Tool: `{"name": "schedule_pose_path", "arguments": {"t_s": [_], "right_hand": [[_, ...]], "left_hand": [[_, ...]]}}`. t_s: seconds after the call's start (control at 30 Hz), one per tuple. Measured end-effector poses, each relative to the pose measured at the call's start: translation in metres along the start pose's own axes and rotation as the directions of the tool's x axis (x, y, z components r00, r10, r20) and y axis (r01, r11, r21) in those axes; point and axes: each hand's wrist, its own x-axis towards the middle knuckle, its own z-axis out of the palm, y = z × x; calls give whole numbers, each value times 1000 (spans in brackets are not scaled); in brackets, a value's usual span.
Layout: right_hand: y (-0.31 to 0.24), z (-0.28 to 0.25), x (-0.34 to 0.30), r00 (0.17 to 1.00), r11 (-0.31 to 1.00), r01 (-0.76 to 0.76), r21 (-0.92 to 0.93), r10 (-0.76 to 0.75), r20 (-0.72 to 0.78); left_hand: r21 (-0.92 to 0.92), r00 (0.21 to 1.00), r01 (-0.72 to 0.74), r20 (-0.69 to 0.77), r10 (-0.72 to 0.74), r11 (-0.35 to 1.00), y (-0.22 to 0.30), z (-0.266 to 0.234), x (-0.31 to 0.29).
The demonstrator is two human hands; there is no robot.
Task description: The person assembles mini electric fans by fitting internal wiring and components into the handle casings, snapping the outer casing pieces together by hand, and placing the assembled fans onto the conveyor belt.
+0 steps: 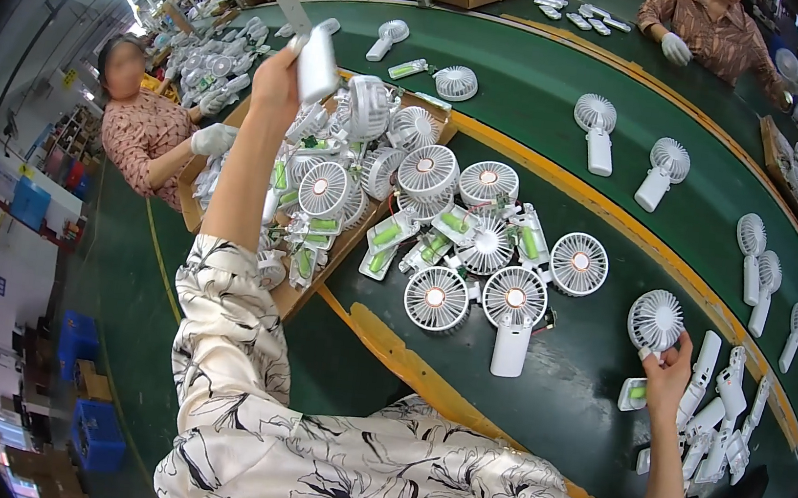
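Note:
High on the left, my left hand (276, 83) grips a smooth white handle piece (317, 68), which looks like part of a handheld fan. It is raised above a box of fans. At the right, my right hand (668, 376) has its fingers closed at the lower edge of a white handheld fan (655, 320). A white part with a green battery (633, 394) shows just below that fan; whether the two are joined is hidden. Mid-table, a fan with its handle (514, 306) lies among several fan heads (436, 298) and opened handles with green batteries (455, 224).
A cardboard box (312, 274) piled with fans stands left of centre. White handle shells (720, 413) are heaped at far right. Beyond a yellow edge, a green conveyor (527, 77) carries finished-looking fans (594, 134). Gloved co-workers stand at left (145, 141) and far right (708, 38).

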Motion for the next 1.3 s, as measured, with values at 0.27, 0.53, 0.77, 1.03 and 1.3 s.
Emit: {"name": "schedule_pose_path", "arguments": {"t_s": [0.27,0.53,0.77,1.03,1.3], "right_hand": [[-3,24,-15,987,890,-2,-455,-71,-143],[-17,11,-27,969,782,47,-622,-188,-163],[-27,-7,-4,914,838,159,-521,-325,-242],[-38,36,13,985,704,162,-692,-157,71],[-2,-13,2,962,313,-128,941,271,40]], "left_hand": [[977,964,58,-108,242,205,-103,-154,62],[975,968,119,-72,242,-186,-107,-122,65],[947,838,-316,249,486,59,-75,-39,-1],[434,574,-419,807,-137,798,-137,178,-302],[384,693,-338,720,-49,859,-183,216,-336]]}}
